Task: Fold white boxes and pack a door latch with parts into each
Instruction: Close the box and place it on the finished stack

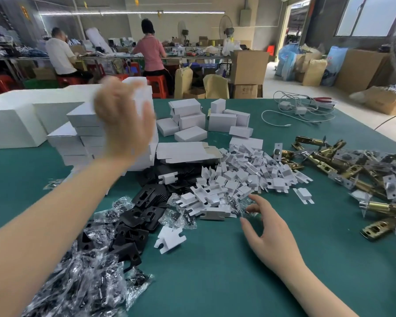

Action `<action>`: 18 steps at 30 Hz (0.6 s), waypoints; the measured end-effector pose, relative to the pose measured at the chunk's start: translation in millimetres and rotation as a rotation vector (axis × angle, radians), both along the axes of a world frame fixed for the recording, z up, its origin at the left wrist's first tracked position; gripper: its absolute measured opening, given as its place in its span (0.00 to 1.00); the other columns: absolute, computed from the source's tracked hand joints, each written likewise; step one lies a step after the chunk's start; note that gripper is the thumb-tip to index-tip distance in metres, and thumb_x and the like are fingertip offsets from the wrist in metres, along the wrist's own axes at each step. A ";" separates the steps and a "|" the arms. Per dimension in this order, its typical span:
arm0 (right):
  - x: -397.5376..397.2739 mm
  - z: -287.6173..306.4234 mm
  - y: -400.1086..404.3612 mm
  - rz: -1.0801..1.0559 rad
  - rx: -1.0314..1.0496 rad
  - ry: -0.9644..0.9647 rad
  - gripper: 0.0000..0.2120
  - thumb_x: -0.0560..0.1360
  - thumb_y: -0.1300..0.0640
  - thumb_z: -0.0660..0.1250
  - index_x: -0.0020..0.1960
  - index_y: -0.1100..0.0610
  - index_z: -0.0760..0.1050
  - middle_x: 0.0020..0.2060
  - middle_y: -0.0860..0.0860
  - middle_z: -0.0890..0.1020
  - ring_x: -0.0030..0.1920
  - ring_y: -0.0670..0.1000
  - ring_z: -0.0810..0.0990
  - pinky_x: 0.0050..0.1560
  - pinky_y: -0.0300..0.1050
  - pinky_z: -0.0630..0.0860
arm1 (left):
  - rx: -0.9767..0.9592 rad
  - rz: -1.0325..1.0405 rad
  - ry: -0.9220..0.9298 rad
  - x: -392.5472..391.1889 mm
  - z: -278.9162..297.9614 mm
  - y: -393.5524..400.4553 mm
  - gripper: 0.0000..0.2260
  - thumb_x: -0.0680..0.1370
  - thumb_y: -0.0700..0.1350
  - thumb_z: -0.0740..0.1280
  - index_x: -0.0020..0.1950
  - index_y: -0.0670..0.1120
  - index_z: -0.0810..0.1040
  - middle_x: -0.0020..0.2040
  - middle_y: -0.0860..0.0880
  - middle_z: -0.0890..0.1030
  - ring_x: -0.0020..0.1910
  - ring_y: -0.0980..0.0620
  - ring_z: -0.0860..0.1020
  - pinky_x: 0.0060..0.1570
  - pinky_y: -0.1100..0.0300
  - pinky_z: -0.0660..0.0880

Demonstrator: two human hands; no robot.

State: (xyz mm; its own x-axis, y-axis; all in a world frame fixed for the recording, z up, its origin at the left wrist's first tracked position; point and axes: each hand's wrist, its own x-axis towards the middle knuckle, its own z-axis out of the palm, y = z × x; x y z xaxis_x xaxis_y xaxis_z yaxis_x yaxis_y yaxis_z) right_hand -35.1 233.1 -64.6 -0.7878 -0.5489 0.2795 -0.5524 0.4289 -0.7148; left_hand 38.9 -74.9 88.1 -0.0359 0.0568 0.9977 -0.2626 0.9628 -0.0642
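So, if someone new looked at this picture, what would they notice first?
Probably the blurred left hand, raised in front of the tall stack of closed white cardboard boxes at the left of the green table. Next, the heap of small white folded card inserts in the middle, with the right hand reaching toward its near edge. Brass-coloured metal door latches lie piled on the right.
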 end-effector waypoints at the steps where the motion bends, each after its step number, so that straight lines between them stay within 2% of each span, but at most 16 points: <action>1: 0.3 0.3 0.1 0.003 0.013 0.022 0.25 0.76 0.49 0.67 0.71 0.41 0.64 0.52 0.31 0.74 0.56 0.29 0.70 0.51 0.36 0.68 | -0.095 0.016 -0.177 -14.0 -6.2 12.8 0.22 0.70 0.32 0.66 0.61 0.46 0.67 0.52 0.43 0.73 0.52 0.46 0.65 0.46 0.54 0.59; 2: 0.2 0.5 0.2 0.008 0.023 0.033 0.25 0.76 0.49 0.67 0.71 0.41 0.65 0.52 0.31 0.74 0.55 0.29 0.70 0.50 0.34 0.67 | -0.155 0.053 -0.387 -28.0 -16.2 21.3 0.23 0.69 0.30 0.65 0.60 0.47 0.67 0.50 0.43 0.73 0.49 0.46 0.66 0.43 0.54 0.57; 4: -1.0 0.6 0.5 0.017 0.042 0.038 0.24 0.76 0.49 0.67 0.70 0.41 0.65 0.52 0.31 0.74 0.55 0.32 0.71 0.50 0.33 0.67 | -0.136 0.145 -0.801 -51.4 -40.4 25.7 0.23 0.72 0.29 0.61 0.64 0.47 0.70 0.55 0.44 0.72 0.54 0.45 0.67 0.49 0.54 0.64; 7: -2.9 -0.6 0.6 0.032 0.059 0.041 0.23 0.77 0.49 0.66 0.70 0.40 0.65 0.52 0.31 0.73 0.54 0.31 0.70 0.51 0.33 0.66 | 0.204 0.287 -1.193 -73.1 -69.0 15.6 0.24 0.80 0.36 0.59 0.75 0.48 0.62 0.73 0.45 0.65 0.71 0.43 0.64 0.67 0.50 0.65; 9: -4.6 -1.9 0.5 0.040 0.063 0.041 0.23 0.77 0.48 0.66 0.70 0.40 0.65 0.51 0.30 0.72 0.54 0.30 0.69 0.51 0.32 0.66 | 0.481 0.323 -1.348 -77.3 -81.0 7.8 0.25 0.81 0.41 0.57 0.78 0.47 0.56 0.78 0.43 0.59 0.74 0.43 0.61 0.69 0.47 0.65; 10: -5.2 -2.5 0.3 0.042 0.067 0.042 0.24 0.77 0.48 0.66 0.70 0.40 0.64 0.51 0.30 0.72 0.54 0.31 0.69 0.51 0.32 0.66 | 0.580 0.332 -1.417 -77.0 -84.7 4.3 0.25 0.81 0.43 0.56 0.78 0.47 0.55 0.77 0.43 0.62 0.73 0.42 0.63 0.68 0.47 0.67; 11: -5.5 -3.1 0.1 0.046 0.073 0.047 0.24 0.77 0.48 0.66 0.70 0.40 0.64 0.51 0.29 0.71 0.54 0.32 0.70 0.51 0.32 0.66 | 0.637 0.335 -1.466 -75.9 -87.1 1.8 0.23 0.81 0.44 0.55 0.77 0.48 0.58 0.74 0.43 0.67 0.70 0.42 0.67 0.64 0.48 0.70; 13: -5.7 -4.0 -0.3 0.055 0.082 0.058 0.24 0.77 0.48 0.65 0.71 0.40 0.64 0.51 0.30 0.71 0.55 0.34 0.70 0.51 0.34 0.67 | 0.604 0.352 -1.469 -73.3 -91.0 0.9 0.14 0.82 0.44 0.55 0.68 0.49 0.68 0.65 0.44 0.74 0.62 0.42 0.73 0.52 0.52 0.73; 15: -5.9 -4.1 -0.7 0.058 0.084 0.068 0.24 0.77 0.48 0.65 0.71 0.41 0.64 0.52 0.31 0.71 0.56 0.36 0.70 0.52 0.35 0.67 | 0.522 0.396 -1.421 -72.4 -87.8 2.4 0.09 0.83 0.42 0.54 0.56 0.49 0.73 0.58 0.45 0.77 0.55 0.44 0.75 0.41 0.57 0.69; 18: -7.8 -5.4 -0.5 0.066 0.078 0.069 0.24 0.77 0.48 0.65 0.71 0.41 0.64 0.51 0.29 0.70 0.55 0.35 0.70 0.52 0.36 0.68 | 0.529 0.401 -1.319 -70.6 -80.7 4.5 0.10 0.80 0.37 0.55 0.52 0.49 0.74 0.50 0.46 0.76 0.47 0.45 0.73 0.39 0.57 0.68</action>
State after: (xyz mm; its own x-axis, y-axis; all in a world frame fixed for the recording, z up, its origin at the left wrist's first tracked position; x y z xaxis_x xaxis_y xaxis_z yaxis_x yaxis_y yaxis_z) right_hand -43.0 232.6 -70.0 -0.7299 -0.6208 0.2863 -0.6277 0.4427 -0.6403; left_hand -31.7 -70.4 7.4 -0.8386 -0.5283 0.1329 -0.5434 0.8285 -0.1353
